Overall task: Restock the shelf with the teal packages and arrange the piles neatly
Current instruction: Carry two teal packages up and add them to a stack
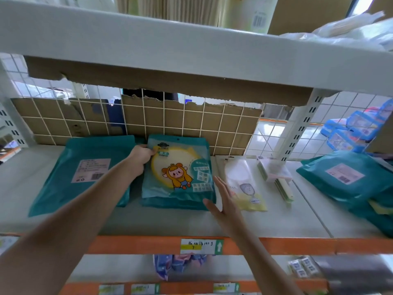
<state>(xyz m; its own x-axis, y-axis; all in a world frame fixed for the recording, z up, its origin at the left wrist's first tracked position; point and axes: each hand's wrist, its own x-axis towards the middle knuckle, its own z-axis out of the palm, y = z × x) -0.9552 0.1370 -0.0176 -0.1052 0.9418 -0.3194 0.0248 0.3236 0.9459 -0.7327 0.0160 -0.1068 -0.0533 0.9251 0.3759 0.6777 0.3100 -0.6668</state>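
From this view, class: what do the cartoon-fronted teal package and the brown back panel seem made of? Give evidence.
The teal package: probably glossy plastic film; it shows sheen and a see-through window. The back panel: matte cardboard, by its torn, ragged edge.

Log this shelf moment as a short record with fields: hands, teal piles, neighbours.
left hand: grips left edge of the cartoon-front package atop the middle pile
right hand: open, flat, at that pile's right front corner
left pile: face down, label up
far-right pile: label up
neighbour: pale yellow package right of middle pile
shelf: grey, orange front rail
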